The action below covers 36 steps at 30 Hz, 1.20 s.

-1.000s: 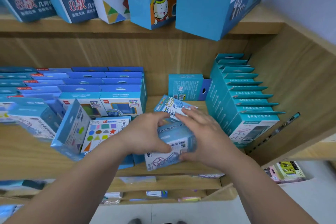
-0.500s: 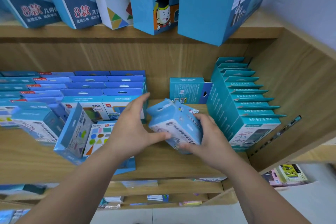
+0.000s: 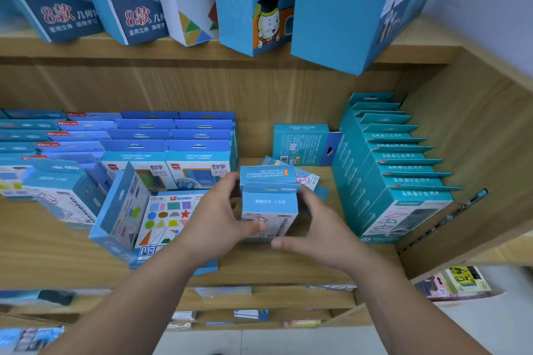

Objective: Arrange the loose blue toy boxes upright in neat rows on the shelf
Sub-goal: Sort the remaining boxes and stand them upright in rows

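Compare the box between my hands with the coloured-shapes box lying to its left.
The held box stands upright, gripped by the left hand and right hand; the shapes box lies flat on the shelf. The held box's front shows a line drawing; the shapes box shows coloured shapes. Both are light blue with white fronts.

A light wood-grain shelf board [image 3: 274,264] lies under the left hand [image 3: 215,223] and right hand [image 3: 324,229]. A matching back panel [image 3: 202,89] stands beyond them, a side panel [image 3: 467,158] right of the right hand. Pale floor [image 3: 288,340] shows below.
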Each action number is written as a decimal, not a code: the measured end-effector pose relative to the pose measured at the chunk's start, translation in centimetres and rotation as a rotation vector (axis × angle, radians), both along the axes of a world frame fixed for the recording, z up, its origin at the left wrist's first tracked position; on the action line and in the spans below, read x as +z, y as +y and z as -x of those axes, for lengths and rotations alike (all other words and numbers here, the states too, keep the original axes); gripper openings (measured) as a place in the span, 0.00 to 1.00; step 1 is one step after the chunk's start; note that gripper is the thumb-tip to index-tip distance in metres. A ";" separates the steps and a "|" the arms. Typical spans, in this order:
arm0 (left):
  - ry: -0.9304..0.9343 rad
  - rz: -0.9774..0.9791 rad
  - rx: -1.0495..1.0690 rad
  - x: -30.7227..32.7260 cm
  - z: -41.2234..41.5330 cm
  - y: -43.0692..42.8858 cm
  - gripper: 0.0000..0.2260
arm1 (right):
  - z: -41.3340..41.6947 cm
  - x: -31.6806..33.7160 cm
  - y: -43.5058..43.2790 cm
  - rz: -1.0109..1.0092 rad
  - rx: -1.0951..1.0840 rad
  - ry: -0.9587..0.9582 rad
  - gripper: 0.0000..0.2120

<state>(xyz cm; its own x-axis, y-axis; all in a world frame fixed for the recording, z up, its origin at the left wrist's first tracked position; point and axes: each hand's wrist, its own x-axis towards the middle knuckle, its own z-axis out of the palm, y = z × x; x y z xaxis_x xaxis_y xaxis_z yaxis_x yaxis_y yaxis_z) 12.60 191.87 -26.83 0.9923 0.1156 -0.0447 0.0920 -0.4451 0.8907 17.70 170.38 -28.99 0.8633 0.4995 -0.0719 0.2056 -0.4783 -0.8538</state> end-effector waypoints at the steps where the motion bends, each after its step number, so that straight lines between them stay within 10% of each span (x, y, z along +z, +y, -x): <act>1: -0.009 -0.005 0.006 0.0 -0.1 0.0 0.37 | -0.1 0.3 -0.1 -0.040 0.005 0.008 0.52; 7: -0.043 0.036 -0.018 0.6 -0.1 -0.2 0.34 | -0.3 1.1 1.1 -0.130 -0.065 -0.044 0.37; 14: -0.043 0.110 0.048 2.3 -1.5 0.3 0.05 | 0.0 -0.2 0.8 -0.131 -0.107 -0.064 0.24; 20: -0.076 0.021 0.139 3.5 -2.5 -0.5 0.17 | 0.5 -0.5 1.3 -0.146 -0.179 0.004 0.36; 36: 0.184 -0.172 0.132 6.4 -1.2 2.7 0.20 | 1.2 1.9 -0.4 -0.307 -0.367 0.046 0.15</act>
